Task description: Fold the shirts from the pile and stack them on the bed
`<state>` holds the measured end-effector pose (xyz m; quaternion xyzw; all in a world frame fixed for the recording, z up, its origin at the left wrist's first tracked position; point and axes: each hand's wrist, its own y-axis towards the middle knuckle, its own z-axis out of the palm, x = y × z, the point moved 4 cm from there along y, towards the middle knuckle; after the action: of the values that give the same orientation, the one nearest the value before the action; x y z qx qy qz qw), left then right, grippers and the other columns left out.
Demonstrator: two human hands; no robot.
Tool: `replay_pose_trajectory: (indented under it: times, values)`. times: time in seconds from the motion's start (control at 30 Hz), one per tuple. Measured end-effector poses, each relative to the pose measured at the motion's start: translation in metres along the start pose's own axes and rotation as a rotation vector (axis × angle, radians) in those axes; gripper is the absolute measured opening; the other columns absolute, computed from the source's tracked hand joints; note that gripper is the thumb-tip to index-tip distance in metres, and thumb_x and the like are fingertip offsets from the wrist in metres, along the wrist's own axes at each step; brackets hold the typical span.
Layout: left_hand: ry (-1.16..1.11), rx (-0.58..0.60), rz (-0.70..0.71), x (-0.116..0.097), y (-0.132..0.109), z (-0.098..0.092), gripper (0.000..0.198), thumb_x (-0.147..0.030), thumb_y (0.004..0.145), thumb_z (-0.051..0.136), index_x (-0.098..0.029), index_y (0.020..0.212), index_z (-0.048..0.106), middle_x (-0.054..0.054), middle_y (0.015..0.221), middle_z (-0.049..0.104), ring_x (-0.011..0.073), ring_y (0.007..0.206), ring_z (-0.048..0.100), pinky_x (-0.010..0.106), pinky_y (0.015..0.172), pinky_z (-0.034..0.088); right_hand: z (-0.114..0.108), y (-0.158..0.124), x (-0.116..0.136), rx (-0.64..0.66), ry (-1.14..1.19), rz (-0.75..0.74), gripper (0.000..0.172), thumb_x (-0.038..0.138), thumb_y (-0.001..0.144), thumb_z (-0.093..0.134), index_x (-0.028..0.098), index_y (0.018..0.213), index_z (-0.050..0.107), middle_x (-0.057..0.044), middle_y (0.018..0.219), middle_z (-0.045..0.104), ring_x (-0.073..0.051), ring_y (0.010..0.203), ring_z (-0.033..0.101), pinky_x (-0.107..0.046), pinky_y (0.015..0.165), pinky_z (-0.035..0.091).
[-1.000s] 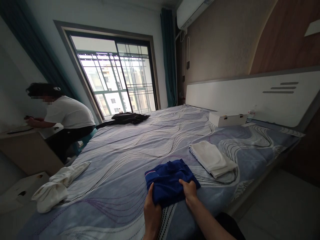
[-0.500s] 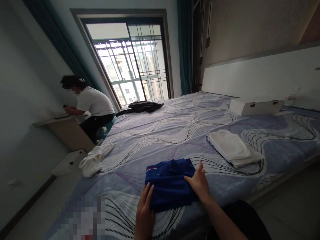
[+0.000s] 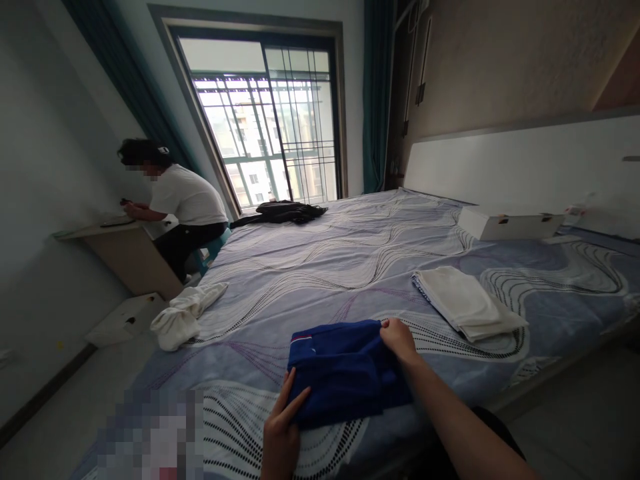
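A folded blue garment (image 3: 336, 383) with a red and white stripe at its far left corner lies on the bed near me. My right hand (image 3: 399, 339) is closed on the garment's far right corner, pinching the cloth between thumb and fingers. Against the near left edge rests my left hand (image 3: 284, 420), two fingers stretched and apart on the cloth; its other fingers are mostly hidden. To the right of the garment lies a folded cream-white cloth (image 3: 463, 300) with a patterned edge.
The patterned bedspread (image 3: 320, 267) spreads beneath everything. A crumpled white cloth (image 3: 183, 317) lies at the bed's left edge, black clothing (image 3: 285, 212) at the far end. A white box (image 3: 510, 223) stands by the headboard. A person (image 3: 185, 193) sits at a small desk (image 3: 120, 253), left.
My right hand has gone from spread fingers beside the garment to gripping its far right corner. The garment's right side is pulled out wider and flatter. My left hand has shifted slightly left.
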<state>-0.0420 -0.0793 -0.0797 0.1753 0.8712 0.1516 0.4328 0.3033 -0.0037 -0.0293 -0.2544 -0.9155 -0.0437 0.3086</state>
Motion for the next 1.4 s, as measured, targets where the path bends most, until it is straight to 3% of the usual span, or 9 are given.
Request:
replay_pose_trajectory:
  times: [0.13, 0.27, 0.4, 0.5, 0.73, 0.93, 1.13, 1.27, 1.4]
  values:
    - [0.022, -0.077, 0.012, 0.002, -0.001, 0.001, 0.075, 0.001, 0.066, 0.040, -0.035, 0.125, 0.068, -0.009, 0.151, 0.048, 0.0186, 0.139, 0.045, 0.039, 0.120, 0.033, -0.005, -0.033, 0.001, -0.078, -0.059, -0.054, 0.041, 0.023, 0.086, 0.055, 0.012, 0.125, 0.062, -0.018, 0.118, 0.066, -0.027, 0.109, 0.063, -0.031, 0.092, 0.044]
    - [0.097, -0.153, -0.057, 0.002, -0.005, 0.003, 0.080, 0.000, 0.069, 0.042, -0.036, 0.139, 0.055, -0.010, 0.155, 0.042, 0.0187, 0.139, 0.045, 0.037, 0.119, 0.037, 0.005, -0.087, 0.004, 0.071, -0.009, -0.324, 0.050, 0.031, 0.083, 0.059, 0.022, 0.133, 0.060, -0.012, 0.121, 0.064, -0.026, 0.116, 0.059, -0.034, 0.102, 0.043]
    - [0.141, -0.138, -0.096, -0.002, -0.006, 0.003, 0.079, -0.003, 0.072, 0.042, -0.034, 0.145, 0.048, -0.009, 0.157, 0.040, 0.0191, 0.140, 0.045, 0.037, 0.119, 0.038, 0.016, -0.117, -0.011, 0.193, -0.106, -0.522, 0.084, 0.006, 0.066, 0.059, 0.037, 0.143, 0.051, -0.005, 0.162, 0.028, -0.033, 0.151, 0.016, -0.054, 0.120, 0.019]
    - [0.157, -0.114, -0.094, -0.003, -0.005, 0.003, 0.079, -0.004, 0.073, 0.042, -0.034, 0.147, 0.046, -0.009, 0.158, 0.039, 0.0189, 0.141, 0.043, 0.035, 0.119, 0.036, 0.017, -0.117, -0.016, 0.231, -0.117, -0.604, 0.078, 0.001, 0.071, 0.049, 0.038, 0.138, 0.057, 0.002, 0.167, 0.013, -0.033, 0.152, -0.006, -0.065, 0.118, 0.007]
    - [0.117, -0.009, 0.025, 0.000, -0.011, 0.006, 0.081, 0.002, 0.070, 0.037, -0.034, 0.142, 0.053, -0.008, 0.160, 0.033, 0.0196, 0.148, 0.029, 0.040, 0.123, 0.027, -0.007, -0.128, -0.014, 0.208, -0.100, -0.774, 0.073, -0.002, 0.069, 0.040, 0.027, 0.131, 0.065, -0.004, 0.148, 0.051, -0.027, 0.150, 0.022, -0.066, 0.119, -0.001]
    - [0.136, 0.186, 0.190, -0.048, 0.025, -0.001, 0.069, -0.003, 0.074, 0.044, -0.032, 0.135, 0.061, -0.005, 0.164, 0.024, 0.0272, 0.153, 0.013, 0.053, 0.122, 0.026, -0.008, -0.137, 0.008, 0.216, -0.122, -0.646, 0.074, 0.006, 0.067, 0.047, 0.024, 0.137, 0.060, -0.003, 0.156, 0.040, -0.030, 0.152, 0.014, -0.065, 0.119, -0.003]
    - [0.490, 0.347, 0.081, -0.073, 0.095, 0.052, 0.054, -0.020, 0.096, 0.032, -0.020, 0.149, 0.043, 0.006, 0.158, 0.040, 0.0260, 0.149, 0.028, 0.053, 0.120, 0.029, 0.054, -0.105, 0.078, 0.184, -0.148, -0.606, 0.062, 0.025, 0.097, 0.032, 0.021, 0.158, 0.023, -0.004, 0.164, 0.017, -0.026, 0.153, 0.007, -0.060, 0.121, 0.001]
    - [0.709, 0.312, 0.031, -0.051, 0.096, 0.071, 0.051, -0.030, 0.098, 0.034, -0.025, 0.148, 0.045, 0.005, 0.157, 0.040, 0.0294, 0.146, 0.034, 0.055, 0.118, 0.030, 0.093, -0.087, 0.072, 0.200, -0.250, -0.539, 0.056, 0.035, 0.101, 0.027, 0.033, 0.157, 0.022, 0.002, 0.165, 0.012, -0.027, 0.153, 0.005, -0.065, 0.118, -0.002]
    - [0.774, 0.224, -0.034, -0.043, 0.091, 0.067, 0.052, -0.038, 0.098, 0.037, -0.030, 0.149, 0.043, 0.008, 0.158, 0.039, 0.0318, 0.145, 0.036, 0.058, 0.117, 0.028, 0.096, -0.080, 0.057, 0.149, -0.282, -0.469, 0.056, 0.050, 0.100, 0.032, 0.045, 0.155, 0.020, 0.002, 0.167, 0.008, -0.031, 0.153, 0.006, -0.072, 0.113, -0.004]
